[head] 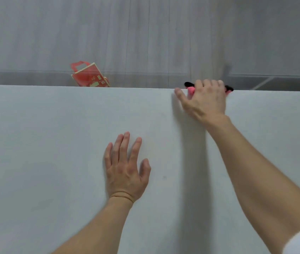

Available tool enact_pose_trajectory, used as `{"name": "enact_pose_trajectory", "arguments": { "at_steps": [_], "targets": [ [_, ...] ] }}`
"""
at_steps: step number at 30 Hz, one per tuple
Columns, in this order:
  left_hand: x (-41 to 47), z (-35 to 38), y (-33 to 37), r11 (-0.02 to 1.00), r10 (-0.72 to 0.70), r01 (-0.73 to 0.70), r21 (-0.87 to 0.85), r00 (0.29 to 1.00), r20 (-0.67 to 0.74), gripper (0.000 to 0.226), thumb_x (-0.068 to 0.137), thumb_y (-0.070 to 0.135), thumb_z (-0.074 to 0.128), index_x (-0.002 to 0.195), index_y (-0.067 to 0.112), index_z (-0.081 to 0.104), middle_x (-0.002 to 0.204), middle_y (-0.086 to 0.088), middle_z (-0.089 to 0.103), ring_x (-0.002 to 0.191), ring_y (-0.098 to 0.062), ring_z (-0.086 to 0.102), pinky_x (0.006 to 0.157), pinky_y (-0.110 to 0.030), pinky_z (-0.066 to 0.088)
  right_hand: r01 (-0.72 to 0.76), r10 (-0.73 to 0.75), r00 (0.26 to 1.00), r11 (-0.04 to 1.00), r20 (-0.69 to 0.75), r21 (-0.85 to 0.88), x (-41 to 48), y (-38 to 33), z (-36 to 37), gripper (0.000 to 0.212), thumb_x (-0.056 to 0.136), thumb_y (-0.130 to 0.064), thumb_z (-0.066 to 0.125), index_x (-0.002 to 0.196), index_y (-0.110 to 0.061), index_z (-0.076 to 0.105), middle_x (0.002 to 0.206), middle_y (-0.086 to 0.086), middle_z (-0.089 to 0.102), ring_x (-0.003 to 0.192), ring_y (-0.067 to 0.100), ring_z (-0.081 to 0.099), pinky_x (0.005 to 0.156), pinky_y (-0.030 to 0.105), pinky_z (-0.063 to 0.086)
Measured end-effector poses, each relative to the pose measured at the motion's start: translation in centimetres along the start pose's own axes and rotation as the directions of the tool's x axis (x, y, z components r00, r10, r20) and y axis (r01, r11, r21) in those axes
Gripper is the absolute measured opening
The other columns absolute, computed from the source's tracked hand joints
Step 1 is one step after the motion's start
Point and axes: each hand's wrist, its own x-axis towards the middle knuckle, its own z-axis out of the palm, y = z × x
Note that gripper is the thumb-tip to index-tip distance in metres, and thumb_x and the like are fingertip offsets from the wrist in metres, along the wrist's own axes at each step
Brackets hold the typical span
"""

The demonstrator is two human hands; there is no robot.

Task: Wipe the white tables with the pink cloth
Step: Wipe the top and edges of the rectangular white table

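At the far edge of the bench (53, 134), the right hand (206, 101) presses the cloth (191, 90), fingers (208, 83) curled over it; mid-bench, the left hand (125, 171) rests flat, its fingers spread. Wiping is under way, I judge; next calls for drawing the cloth back along a fresh strip.

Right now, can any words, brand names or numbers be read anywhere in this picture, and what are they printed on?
No text can be read anywhere.
The flat white table: no markings visible.
The red paper carrier bag beyond its far edge: pale printed patches, too blurred to read.
The pink cloth with black trim, under the right hand: no label visible.
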Motion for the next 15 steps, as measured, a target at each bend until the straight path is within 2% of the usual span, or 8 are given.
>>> {"name": "enact_pose_trajectory", "arguments": {
  "at_steps": [2,4,5,7,10,13,15],
  "targets": [
    [0.1,0.0,0.1,1.0,0.008,-0.008,-0.02,1.0,-0.028,0.062,0.1,0.04,0.057,0.159,0.02,0.054,0.172,-0.011,0.038,0.162,-0.031,0.032,0.128,-0.061,0.027,0.167,-0.171,0.984,0.983,0.046,0.078,0.1,-8.7,0.5,0.084,0.098,-0.084,0.03,0.125,-0.015,0.069,0.127,0.019,0.07,0.123,0.035,0.06,0.114,0.048,0.033],
    [0.3,0.2,0.0,0.999,0.014,-0.016,-0.04,0.999,-0.05,0.06,0.101,0.04,0.054,0.156,0.018,0.057,0.171,-0.013,0.04,0.16,-0.034,0.036,0.128,-0.061,0.027,0.28,-0.294,0.951,0.949,0.092,0.144,-0.2,-16.9,0.4,0.083,0.097,-0.085,0.032,0.131,-0.018,0.067,0.131,0.014,0.07,0.126,0.031,0.06,0.11,0.046,0.034],
    [0.2,0.1,0.0,0.999,0.018,-0.02,-0.045,0.998,-0.055,0.06,0.102,0.04,0.053,0.156,0.017,0.058,0.171,-0.014,0.04,0.16,-0.035,0.036,0.129,-0.061,0.026,0.313,-0.332,0.938,0.935,0.102,0.164,-0.3,-19.4,0.2,0.083,0.097,-0.086,0.032,0.132,-0.018,0.066,0.13,0.011,0.07,0.126,0.03,0.06,0.108,0.046,0.034],
    [0.3,0.2,0.1,0.999,0.018,-0.02,-0.042,0.998,-0.061,0.06,0.102,0.04,0.053,0.157,0.017,0.056,0.171,-0.014,0.04,0.16,-0.035,0.036,0.129,-0.061,0.026,0.364,-0.388,0.917,0.909,0.09,0.202,0.0,-20.0,0.2,0.081,0.098,-0.084,0.033,0.134,-0.019,0.064,0.131,0.009,0.069,0.127,0.029,0.059,0.109,0.044,0.034],
    [0.3,0.0,0.0,1.0,0.005,-0.006,-0.02,0.999,-0.05,0.061,0.101,0.04,0.055,0.159,0.021,0.055,0.172,-0.01,0.038,0.162,-0.03,0.033,0.129,-0.06,0.026,0.329,-0.335,0.942,0.921,-0.006,0.208,0.5,-11.2,1.1,0.072,0.1,-0.079,0.036,0.127,-0.021,0.067,0.126,0.011,0.071,0.121,0.032,0.061,0.109,0.045,0.037],
    [0.3,-0.1,0.2,1.0,0.003,-0.003,-0.005,1.0,-0.03,0.062,0.101,0.041,0.056,0.16,0.022,0.053,0.173,-0.008,0.036,0.162,-0.029,0.031,0.13,-0.06,0.025,0.144,-0.138,0.989,0.982,-0.061,0.121,0.8,2.8,1.1,0.07,0.101,-0.078,0.029,0.106,-0.018,0.066,0.108,0.016,0.069,0.106,0.036,0.059,0.107,0.05,0.04],
    [0.3,0.0,0.1,1.0,0.005,-0.005,-0.015,1.0,-0.028,0.062,0.102,0.042,0.055,0.16,0.022,0.052,0.173,-0.008,0.036,0.162,-0.03,0.031,0.13,-0.06,0.025,0.01,-0.006,0.998,0.998,-0.063,0.061,0.7,9.9,0.0,0.074,0.101,-0.079,0.025,0.1,-0.015,0.063,0.103,0.019,0.067,0.102,0.038,0.057,0.108,0.054,0.04]
  ]
}}
